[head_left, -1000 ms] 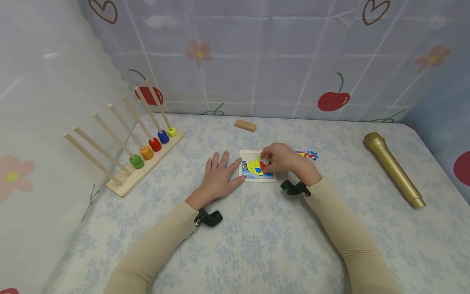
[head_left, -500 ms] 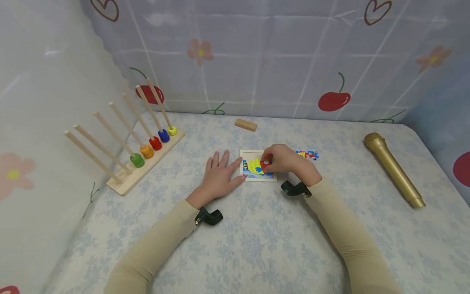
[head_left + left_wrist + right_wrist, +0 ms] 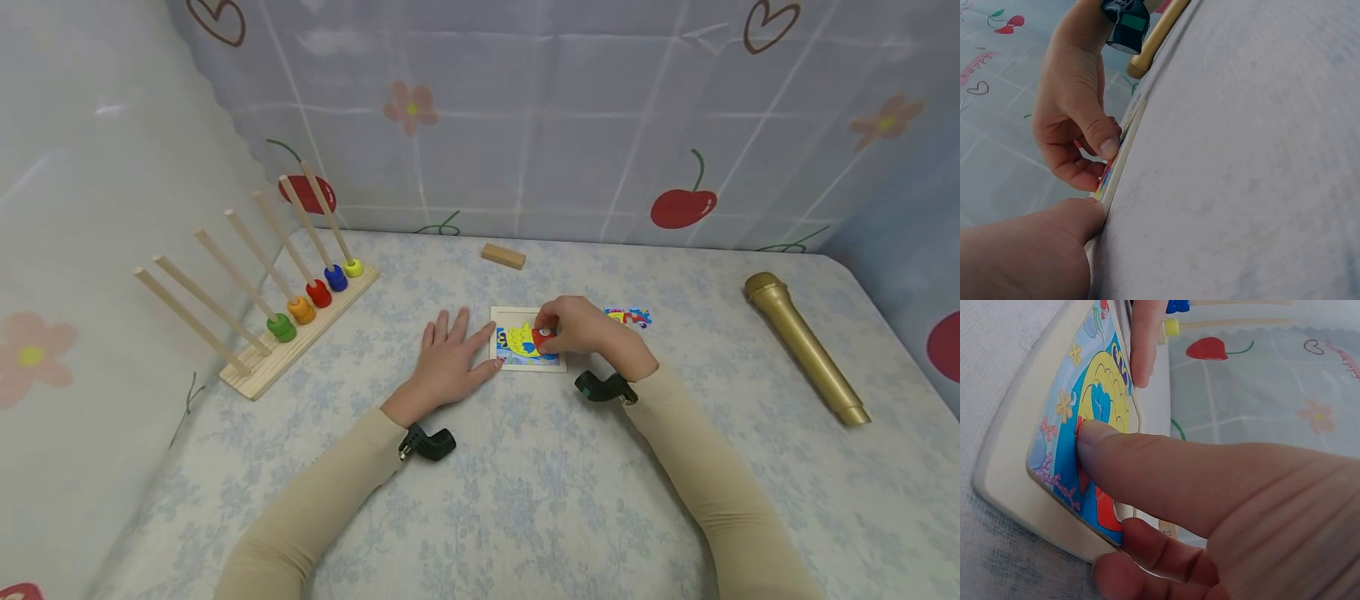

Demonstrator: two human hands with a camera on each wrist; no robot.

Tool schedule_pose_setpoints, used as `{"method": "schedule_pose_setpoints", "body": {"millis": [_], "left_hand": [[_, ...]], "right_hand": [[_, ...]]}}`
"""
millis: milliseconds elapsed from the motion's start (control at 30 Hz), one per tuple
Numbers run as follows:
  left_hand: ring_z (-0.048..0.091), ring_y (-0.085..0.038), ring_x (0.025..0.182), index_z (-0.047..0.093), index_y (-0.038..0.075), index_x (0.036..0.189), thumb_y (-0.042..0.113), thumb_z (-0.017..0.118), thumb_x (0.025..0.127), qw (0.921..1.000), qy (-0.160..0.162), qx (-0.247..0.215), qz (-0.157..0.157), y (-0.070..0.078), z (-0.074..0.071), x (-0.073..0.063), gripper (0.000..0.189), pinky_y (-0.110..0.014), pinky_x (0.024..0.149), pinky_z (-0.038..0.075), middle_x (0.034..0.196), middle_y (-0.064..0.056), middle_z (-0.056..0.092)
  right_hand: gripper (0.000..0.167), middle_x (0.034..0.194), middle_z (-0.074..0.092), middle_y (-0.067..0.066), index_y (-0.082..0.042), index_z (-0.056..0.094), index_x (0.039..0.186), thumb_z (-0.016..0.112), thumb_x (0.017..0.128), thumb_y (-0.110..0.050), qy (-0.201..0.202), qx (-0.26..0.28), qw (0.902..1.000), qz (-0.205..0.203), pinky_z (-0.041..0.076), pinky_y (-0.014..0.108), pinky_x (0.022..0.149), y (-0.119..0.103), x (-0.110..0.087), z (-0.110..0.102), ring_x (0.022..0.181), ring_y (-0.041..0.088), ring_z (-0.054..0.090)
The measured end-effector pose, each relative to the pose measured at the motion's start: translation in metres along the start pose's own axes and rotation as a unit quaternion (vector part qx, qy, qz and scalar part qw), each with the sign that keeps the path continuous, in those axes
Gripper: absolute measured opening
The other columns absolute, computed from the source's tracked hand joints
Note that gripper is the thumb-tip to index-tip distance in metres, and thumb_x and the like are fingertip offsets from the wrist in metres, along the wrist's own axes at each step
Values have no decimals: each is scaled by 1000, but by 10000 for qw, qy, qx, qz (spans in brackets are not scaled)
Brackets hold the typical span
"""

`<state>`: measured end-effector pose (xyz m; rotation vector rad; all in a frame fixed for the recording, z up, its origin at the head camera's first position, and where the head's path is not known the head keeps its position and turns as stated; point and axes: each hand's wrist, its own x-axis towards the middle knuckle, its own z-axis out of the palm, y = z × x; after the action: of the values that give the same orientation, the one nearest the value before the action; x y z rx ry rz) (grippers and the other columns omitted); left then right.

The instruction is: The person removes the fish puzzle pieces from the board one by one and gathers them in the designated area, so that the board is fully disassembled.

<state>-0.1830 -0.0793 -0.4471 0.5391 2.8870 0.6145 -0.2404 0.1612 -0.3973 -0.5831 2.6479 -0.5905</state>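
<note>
A small jigsaw puzzle [image 3: 517, 346] with a yellow and red fish on blue lies in a pale wooden tray [image 3: 513, 317] whose upper part shows bare wood. My left hand [image 3: 446, 362] lies spread, thumb and index fingertip at the tray's left edge. With thumb and curled fingers, my right hand [image 3: 581, 325] pinches a puzzle piece [image 3: 1105, 509] bearing the fish's red head. In the right wrist view the thumb lies on its printed face, and the other fingers are at its edge. More colourful puzzle pieces [image 3: 636, 317] lie behind the right hand, partly covered by it.
A wooden bead stacker [image 3: 270, 358] with upright pegs and coloured beads stands on the left. A small wooden block [image 3: 503, 256] lies toward the back, near the patterned curtain. On the right lies a gold microphone [image 3: 806, 346]. A floral cloth [image 3: 517, 500] covers the table.
</note>
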Motion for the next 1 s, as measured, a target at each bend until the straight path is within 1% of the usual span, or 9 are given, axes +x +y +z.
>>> {"method": "schedule_pose_setpoints", "body": {"millis": [300,400,567,700,900,1000], "left_hand": [[0,-51,157,37,25,160,54,52,101,10000,38,-38,-2,-1,-1,-1,67,-66,124,5,171,-22,13],[0,-51,157,37,25,160,54,52,101,10000,21,-37,-2,-1,-2,-1,67,-66,124,5,170,-22,13],[0,-51,157,37,26,160,56,50,101,10000,13,-3,-10,-1,-1,0,67,-66,124,5,171,-22,13],[0,-51,157,37,27,160,56,50,102,10000,-1,16,17,-2,-1,0,66,-66,124,6,170,-23,13],[0,-52,156,37,26,160,55,49,102,10000,-12,-23,72,-2,-1,-1,66,-66,124,5,170,-23,13],[0,-51,157,36,26,160,55,49,103,10000,-18,-8,60,-2,-1,-1,65,-66,124,5,170,-23,13]], "right_hand": [[30,104,70,12,-4,73,111,83,85,-15,-19,5,10000,-65,55,40,88,1,2,0,93,25,60],[32,105,70,11,-5,72,113,82,85,-16,16,-23,9999,-135,54,40,88,-2,2,0,94,25,60],[41,113,70,15,-2,69,124,78,88,-18,249,29,9985,-488,54,44,90,-9,5,2,100,28,62],[45,118,70,18,0,67,129,77,89,-18,217,27,9975,-678,55,45,92,-16,10,8,104,30,65],[43,116,71,19,2,69,126,78,88,-15,208,-151,9948,-983,55,45,95,-29,17,15,106,32,66],[42,113,71,18,2,70,124,79,87,-15,240,-225,9939,-1052,54,45,95,-33,18,18,106,32,66]]}}
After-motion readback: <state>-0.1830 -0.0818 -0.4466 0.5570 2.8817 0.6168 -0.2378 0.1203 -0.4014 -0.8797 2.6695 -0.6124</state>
